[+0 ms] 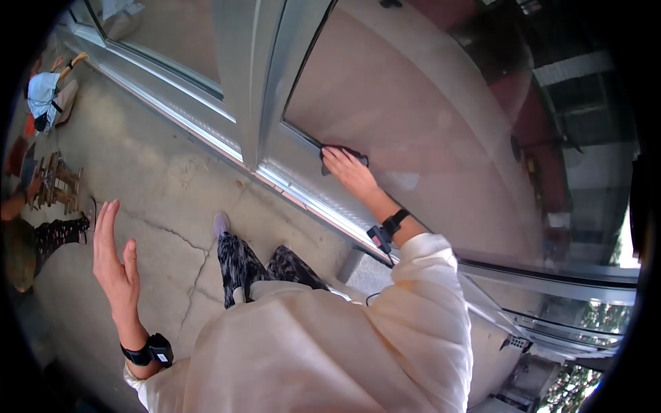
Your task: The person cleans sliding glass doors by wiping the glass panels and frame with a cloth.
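Observation:
My right hand (349,172) presses a dark cloth (354,155) against the lower corner of a large glass pane (413,131), where the glass meets its metal frame (279,143). The fingers lie over the cloth, and part of it shows past them. My left hand (116,261) is raised over the concrete floor at the left, empty, with the thumb apart from the fingers. Each wrist wears a black band with a small device.
A metal sill (200,129) runs diagonally along the glass front. At the upper left a person in a light shirt (43,94) is low beside the same front. A small wooden stool (59,184) and other people are at the left edge. The concrete floor (165,199) is cracked.

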